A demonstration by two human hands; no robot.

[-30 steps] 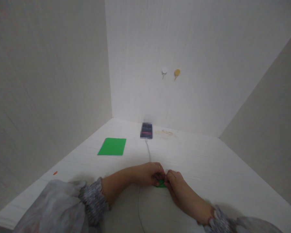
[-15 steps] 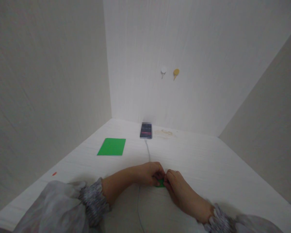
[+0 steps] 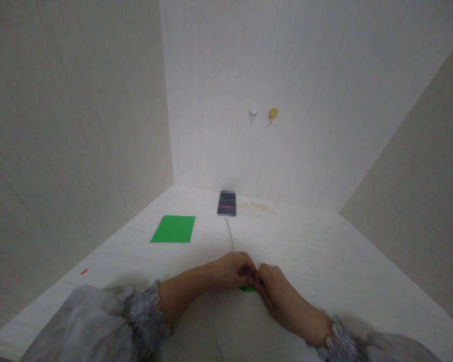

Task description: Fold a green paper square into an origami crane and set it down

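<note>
Centrally, above the white wood-grained tabletop (image 3: 324,256), both bare forearms (image 3: 191,285) slant inward. The left hand (image 3: 234,269) and right hand (image 3: 270,282) sit with fingers curled and fingertips close together, both grasping a small green paper-like piece (image 3: 246,289) (mostly hidden, shape unclear) between them.

I saw dim, soft footage: the left wall (image 3: 71,125) greyer than the back wall (image 3: 219,100), the dark device (image 3: 227,203) pixelated.
</note>
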